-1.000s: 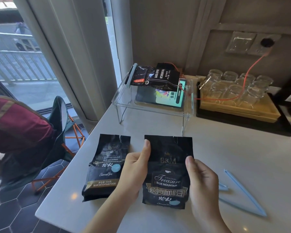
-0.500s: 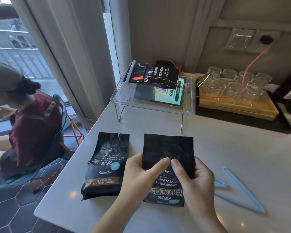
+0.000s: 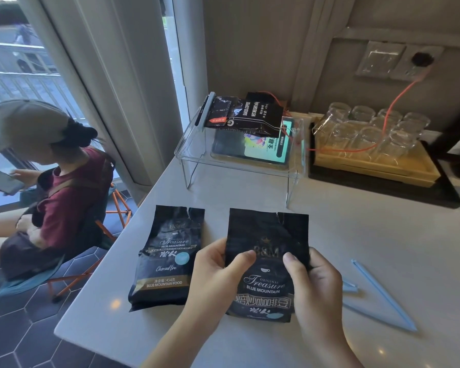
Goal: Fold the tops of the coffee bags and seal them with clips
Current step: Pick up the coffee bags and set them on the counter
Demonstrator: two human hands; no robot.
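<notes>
Nearest to me, my left hand point(image 3: 218, 272) and my right hand point(image 3: 312, 278) each grasped one side edge of the black B&M coffee bag point(image 3: 267, 264), thumbs pressed on its front face just below the printed crown, the remaining fingers curled behind the foil. This bag lay flat on the white counter point(image 3: 383, 248), label up, its torn top edge pointing away from me and not yet folded.

Left of the B&M bag, close beside but apart from it, lay the second coffee bag point(image 3: 168, 257), marked "Blue Mountain Food"; its top was likewise open and unfolded, and neither hand touched it.

Right of the B&M bag, a long light-blue sealing clip point(image 3: 380, 296) lay on the counter, opened into a narrow V. A second blue clip point(image 3: 349, 285) showed between that clip and my right hand, mostly hidden behind the wrist, so I could not tell its state.

Beyond the B&M bag stood a clear acrylic riser point(image 3: 239, 166). On it rested a clipped dark coffee bag point(image 3: 246, 115), and a lit tablet screen point(image 3: 260, 147) showed through the plastic; whether it sat on or beneath the riser I could not tell.

Right of the riser, a wooden tray point(image 3: 377, 166) held upturned drinking glasses point(image 3: 369, 128), with an orange cable point(image 3: 393, 102) running across them to a wall socket point(image 3: 420, 59).

Left of the counter, a seated person point(image 3: 59, 181) in a cap faced the window.
</notes>
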